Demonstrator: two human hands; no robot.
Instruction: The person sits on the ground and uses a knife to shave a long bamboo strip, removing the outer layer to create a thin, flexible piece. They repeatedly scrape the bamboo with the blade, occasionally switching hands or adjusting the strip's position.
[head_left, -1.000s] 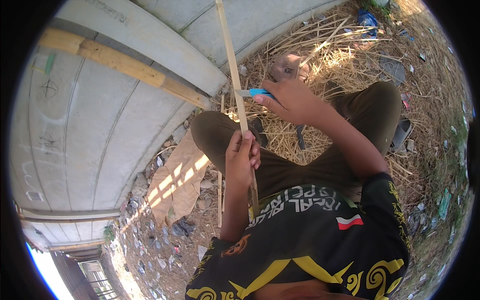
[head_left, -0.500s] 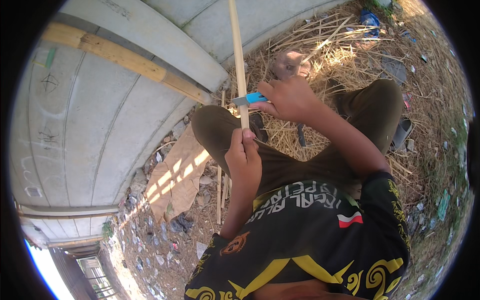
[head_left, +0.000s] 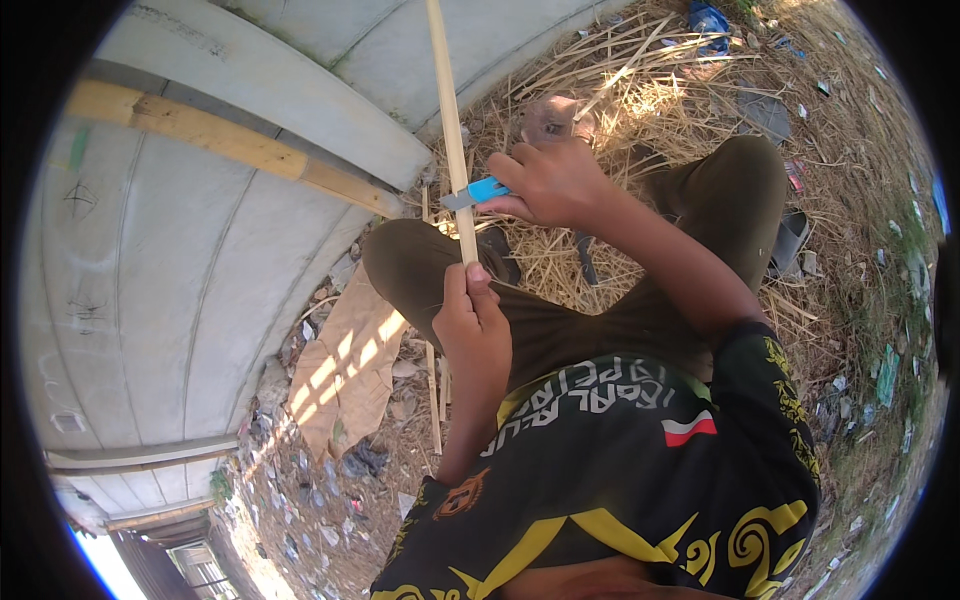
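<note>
A long, pale strip of bamboo or wood (head_left: 449, 100) stretches away from me toward the wall. My left hand (head_left: 472, 318) grips its near end, thumb on top. In my right hand (head_left: 550, 182) is a blue-handled utility knife (head_left: 487, 190), its fingers closed round the handle. The knife's blade lies across the strip a short way beyond my left hand, touching it. Beneath my forearms are my legs in dark trousers.
Shavings and thin strips (head_left: 600, 90) cover the ground ahead, around a brownish lump (head_left: 556, 120). A concrete panel wall (head_left: 190, 270) with a bamboo pole (head_left: 220, 138) stands at left. A flattened cardboard sheet (head_left: 345, 375) lies by my left knee; a dark-handled tool (head_left: 586, 260) rests between my legs.
The whole view has shifted slightly, so the scene sits a little further left. Both hands keep their holds, and the blade stays at nearly the same spot on the strip.
</note>
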